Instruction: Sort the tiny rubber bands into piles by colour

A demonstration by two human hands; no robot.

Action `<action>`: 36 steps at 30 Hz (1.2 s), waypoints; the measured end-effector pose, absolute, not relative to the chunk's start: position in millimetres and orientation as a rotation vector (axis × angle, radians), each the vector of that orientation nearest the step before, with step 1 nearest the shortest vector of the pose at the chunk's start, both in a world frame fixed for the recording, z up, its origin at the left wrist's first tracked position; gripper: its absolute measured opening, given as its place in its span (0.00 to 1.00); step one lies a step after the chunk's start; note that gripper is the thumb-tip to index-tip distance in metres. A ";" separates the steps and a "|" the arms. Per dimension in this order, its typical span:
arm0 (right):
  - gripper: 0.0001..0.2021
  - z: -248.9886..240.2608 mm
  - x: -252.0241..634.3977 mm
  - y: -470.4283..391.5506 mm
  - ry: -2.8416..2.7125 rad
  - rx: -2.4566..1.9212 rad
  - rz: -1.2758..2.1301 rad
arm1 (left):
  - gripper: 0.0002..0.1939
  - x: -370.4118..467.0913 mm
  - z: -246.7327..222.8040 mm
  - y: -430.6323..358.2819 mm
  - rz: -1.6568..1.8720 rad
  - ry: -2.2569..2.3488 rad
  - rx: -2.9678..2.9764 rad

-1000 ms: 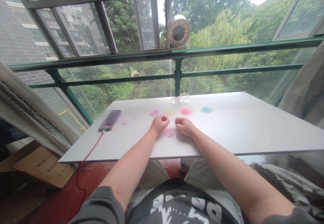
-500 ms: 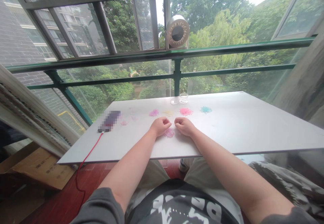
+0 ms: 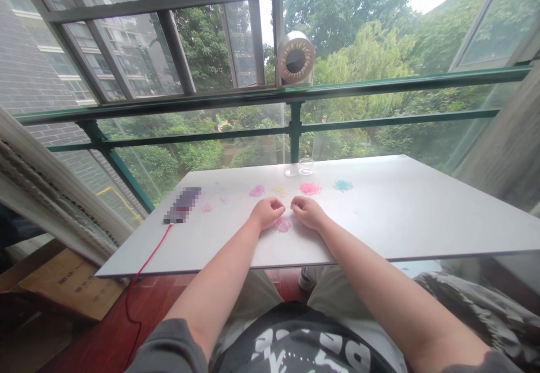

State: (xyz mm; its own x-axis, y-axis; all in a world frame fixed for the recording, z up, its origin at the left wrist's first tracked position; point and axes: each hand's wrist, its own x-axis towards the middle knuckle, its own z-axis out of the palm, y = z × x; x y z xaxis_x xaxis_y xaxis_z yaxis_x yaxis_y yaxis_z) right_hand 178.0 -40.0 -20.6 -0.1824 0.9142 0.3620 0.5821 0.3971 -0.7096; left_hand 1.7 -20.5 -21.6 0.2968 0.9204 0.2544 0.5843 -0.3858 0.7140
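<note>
My left hand (image 3: 269,212) and my right hand (image 3: 307,211) face each other above the white table, fingertips pinched and a small gap apart. A faint thin pinkish strand seems to cross that gap, too small to name. Just below them lies a pinkish-purple cluster of tiny pieces (image 3: 283,225), partly covered by my left hand. Beyond my hands sit more clusters: a purple one (image 3: 257,191), a pale yellow one (image 3: 279,190), a bright pink one (image 3: 310,188) and a teal one (image 3: 343,185). The kind of piece cannot be made out.
Two clear round containers (image 3: 306,166) stand at the far edge of the white table (image 3: 405,215). On the left lies a blurred-out dark device (image 3: 182,205) with a red cable (image 3: 149,255) hanging over the edge. Faint pink bits (image 3: 207,207) lie near it. A round fan-like device (image 3: 296,58) stands behind the railing.
The view has shifted very slightly. Both hands stay almost in place, their pinched fingertips moving only a little.
</note>
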 end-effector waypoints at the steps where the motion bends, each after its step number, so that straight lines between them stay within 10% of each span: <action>1: 0.06 -20.7 178.1 -40.0 -1.875 -1.284 0.538 | 0.09 1.8 -21.4 -20.5 0.900 1.338 2.073; 36: 0.07 -22.0 181.9 -34.2 -1.690 -1.452 0.364 | 0.08 0.9 -21.2 -20.1 0.844 1.261 2.057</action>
